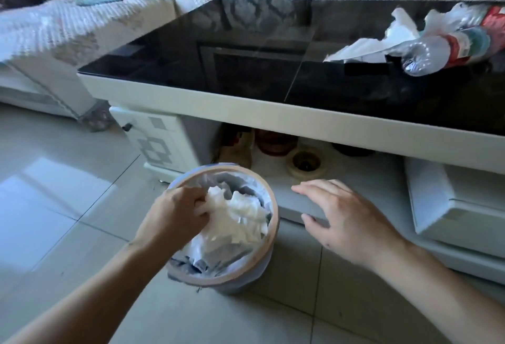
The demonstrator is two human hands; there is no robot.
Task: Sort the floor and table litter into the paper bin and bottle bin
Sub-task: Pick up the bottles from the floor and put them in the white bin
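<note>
Two hands show at the bottom, and both arms are cut off by the edge. The left hand point(177, 215) is over the round bin point(269, 245) on the floor, and its fingers are closed on a wad of white paper point(235, 212) that sits at the top of the bin. The fingertips are hidden behind the paper. More white paper lies lower in the bin, with a thin liner around it. The right hand point(347, 223) is open with its fingers spread, holding nothing, just to the right of the bin.

The black glass table point(246, 51) stands behind the bin. At its far right lie torn white paper point(363, 48) and a squashed clear bottle point(448, 48), touching each other, and the picture edge cuts them off. Under the table some dark jars and a roll of tape point(306, 164) sit in shadow and are hard to make out. The sofa point(82, 21) behind is blurry.
</note>
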